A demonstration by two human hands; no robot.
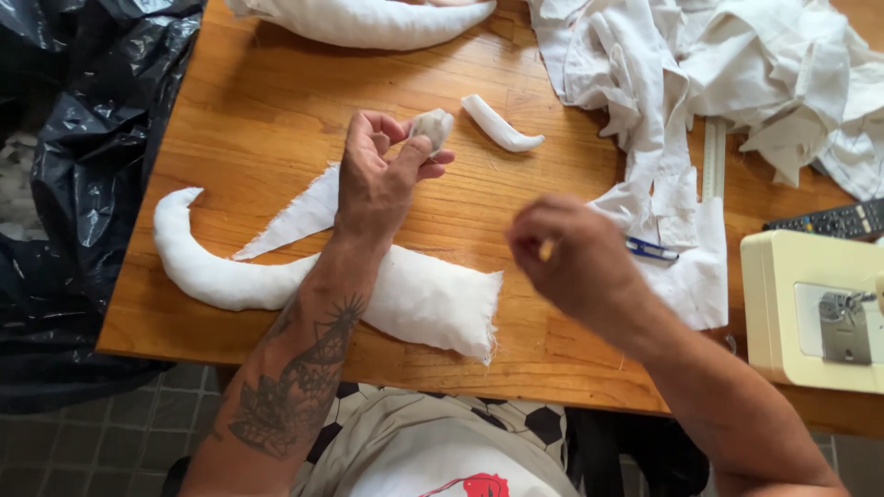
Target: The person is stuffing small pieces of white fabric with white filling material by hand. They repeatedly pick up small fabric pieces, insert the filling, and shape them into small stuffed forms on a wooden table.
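Wooden table (pixel 258 110): left hand (pixel 378 179) pinches small stuffed piece (pixel 431 127) mid-table, right hand (pixel 575 258) beside.

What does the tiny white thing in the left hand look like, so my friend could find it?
Start at the wooden table and find the left hand, raised above a long stuffed white tail. Pinched in its fingertips is a small stuffed piece, a greyish-white lump. Unlike the small curved horn lying beside it, it is rounder and off the table.
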